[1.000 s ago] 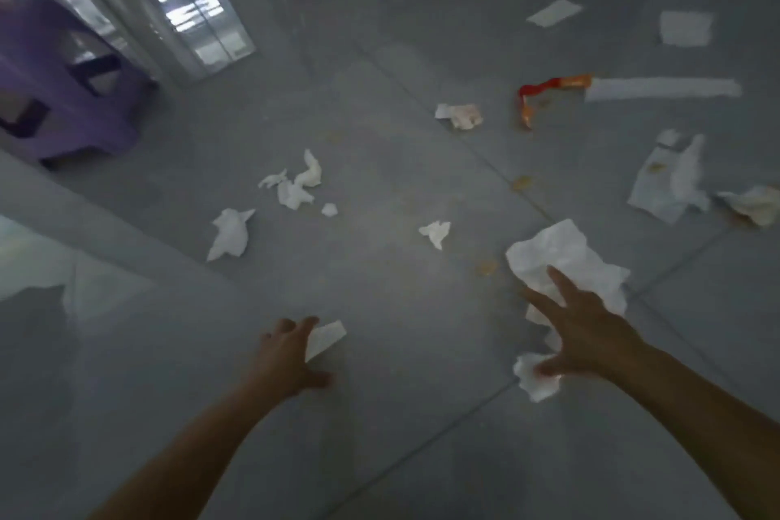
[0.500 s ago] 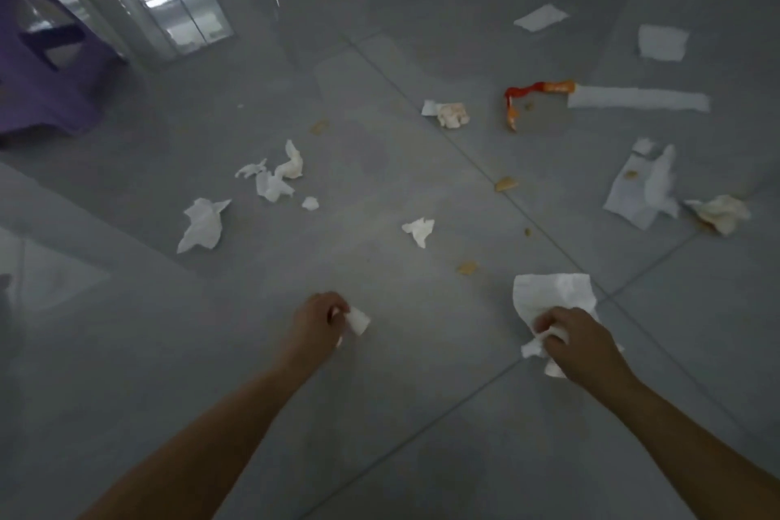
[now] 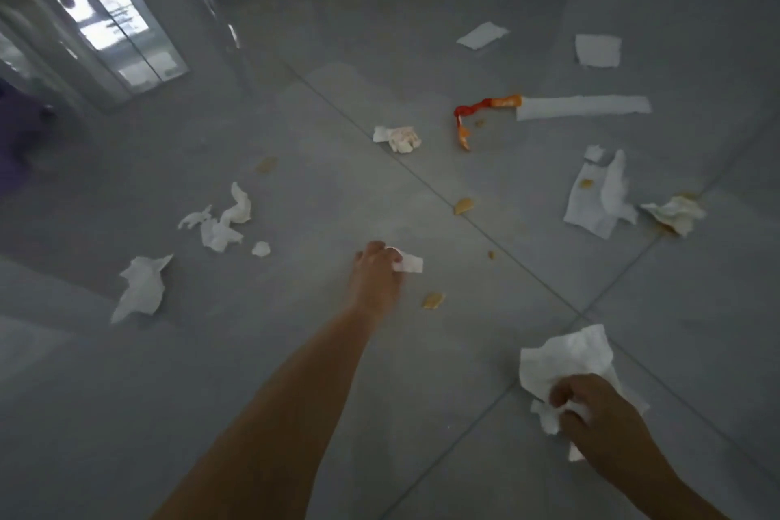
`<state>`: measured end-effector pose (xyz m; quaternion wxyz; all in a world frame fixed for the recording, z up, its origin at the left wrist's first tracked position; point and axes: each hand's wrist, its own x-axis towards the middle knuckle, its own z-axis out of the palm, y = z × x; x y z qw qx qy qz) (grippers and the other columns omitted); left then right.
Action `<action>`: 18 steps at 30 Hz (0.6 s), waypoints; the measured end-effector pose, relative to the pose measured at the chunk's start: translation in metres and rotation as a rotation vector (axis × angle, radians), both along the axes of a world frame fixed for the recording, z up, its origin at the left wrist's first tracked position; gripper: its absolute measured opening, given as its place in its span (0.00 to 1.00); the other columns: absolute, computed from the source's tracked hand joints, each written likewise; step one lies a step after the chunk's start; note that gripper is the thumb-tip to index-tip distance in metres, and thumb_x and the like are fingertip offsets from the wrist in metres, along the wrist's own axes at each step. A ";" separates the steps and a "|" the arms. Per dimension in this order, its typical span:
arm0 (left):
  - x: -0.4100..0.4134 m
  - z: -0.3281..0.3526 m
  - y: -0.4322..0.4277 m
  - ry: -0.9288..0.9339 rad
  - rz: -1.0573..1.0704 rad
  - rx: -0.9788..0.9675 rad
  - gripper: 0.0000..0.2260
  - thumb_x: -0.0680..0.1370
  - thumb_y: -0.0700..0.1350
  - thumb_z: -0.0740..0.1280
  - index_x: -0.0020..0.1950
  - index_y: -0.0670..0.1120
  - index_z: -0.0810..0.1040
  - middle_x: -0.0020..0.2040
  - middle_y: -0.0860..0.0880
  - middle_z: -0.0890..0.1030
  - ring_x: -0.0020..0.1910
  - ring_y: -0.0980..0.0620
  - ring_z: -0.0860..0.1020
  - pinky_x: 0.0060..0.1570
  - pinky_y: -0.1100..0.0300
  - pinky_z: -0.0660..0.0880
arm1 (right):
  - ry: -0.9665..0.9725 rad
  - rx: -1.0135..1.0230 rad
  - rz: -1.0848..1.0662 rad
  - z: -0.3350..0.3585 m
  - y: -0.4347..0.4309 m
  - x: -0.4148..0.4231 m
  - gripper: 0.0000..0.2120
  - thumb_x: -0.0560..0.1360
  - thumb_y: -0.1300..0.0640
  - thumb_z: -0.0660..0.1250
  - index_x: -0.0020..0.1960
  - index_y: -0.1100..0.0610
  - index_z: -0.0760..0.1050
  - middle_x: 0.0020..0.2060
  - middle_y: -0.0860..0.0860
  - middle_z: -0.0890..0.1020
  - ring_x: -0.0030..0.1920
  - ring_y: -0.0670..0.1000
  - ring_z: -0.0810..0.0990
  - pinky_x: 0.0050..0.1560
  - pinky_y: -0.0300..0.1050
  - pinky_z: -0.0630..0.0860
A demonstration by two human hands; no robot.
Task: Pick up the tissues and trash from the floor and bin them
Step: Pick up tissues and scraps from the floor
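Note:
My left hand reaches forward over the grey floor and pinches a small white tissue scrap. My right hand, low at the right, grips a large crumpled white tissue. White tissues lie scattered: a flat one at the left, a torn cluster, a crumpled stained one in the middle, a big sheet and a wad at the right. A red-orange wrapper lies beside a long paper strip. No bin is in view.
Small tan crumbs dot the tiles, one more on a grout line. Two flat paper squares lie far back. A glass door or panel stands at the upper left, with a purple object at the left edge.
My left hand has moved forward with its scrap to where a small tissue lay. My right hand has drawn back toward me, lifting the large tissue.

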<state>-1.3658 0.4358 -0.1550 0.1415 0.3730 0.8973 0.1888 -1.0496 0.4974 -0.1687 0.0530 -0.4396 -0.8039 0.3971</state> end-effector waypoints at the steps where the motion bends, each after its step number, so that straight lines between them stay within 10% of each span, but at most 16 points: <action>1: 0.000 -0.005 -0.001 0.017 -0.034 -0.029 0.11 0.75 0.39 0.63 0.56 0.43 0.78 0.60 0.42 0.75 0.58 0.40 0.73 0.59 0.53 0.68 | -0.004 0.001 0.014 -0.001 0.000 0.002 0.22 0.66 0.71 0.69 0.35 0.42 0.70 0.40 0.48 0.78 0.41 0.49 0.75 0.38 0.34 0.62; 18: 0.045 0.000 0.029 -0.246 -0.104 -0.038 0.07 0.72 0.44 0.67 0.48 0.45 0.78 0.47 0.43 0.81 0.47 0.44 0.78 0.40 0.60 0.71 | -0.052 0.036 0.156 0.008 0.007 -0.001 0.10 0.66 0.68 0.68 0.38 0.53 0.76 0.36 0.41 0.71 0.39 0.39 0.70 0.45 0.21 0.63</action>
